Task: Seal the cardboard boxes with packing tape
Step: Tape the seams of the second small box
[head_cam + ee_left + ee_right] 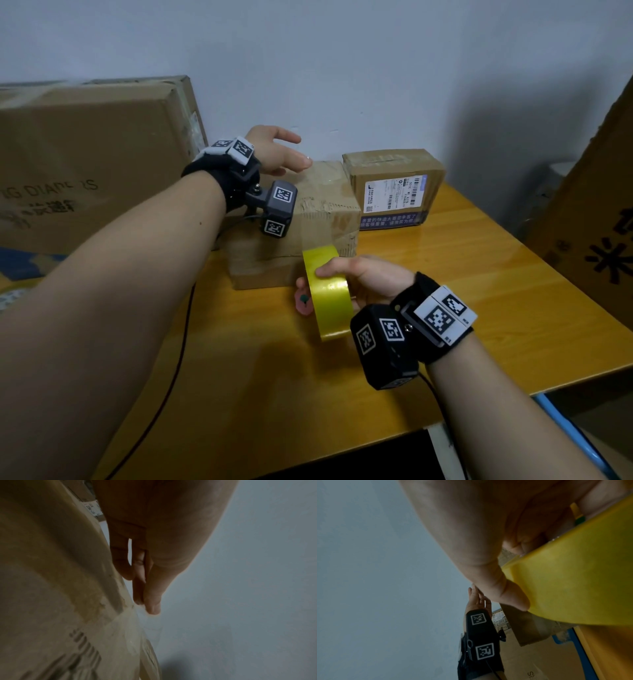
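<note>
The head view takes in the whole wooden table (445, 308): a worn cardboard box (308, 212) near its middle, a smaller parcel (394, 185) with a printed label just behind and to the right of it, and a large carton (85, 164) on the left. The left wrist view shows none of that layout, only the left hand's fingers (137, 574) lying straight and close together beside the box's scuffed top, where old clear tape wrinkles at the edge. The right wrist view adds the underside of the grip, the thumb (510, 595) pressed flat on the roll's outer face

The tape roll (329, 294) stands on edge just above the table, directly in front of the box, its broad yellow band facing left toward the camera and its hole pointing sideways. It is glossy, translucent yellow, wide. A small pink thing (303, 303) shows behind its lower left edge; what it is cannot be made out

The right hand (363, 281) clasps the roll, thumb on the outside and fingers curled through the core. The left hand (277, 150) reaches over the box's far top corner, fingers extended and relaxed, holding nothing; whether they touch the cardboard is unclear
</note>
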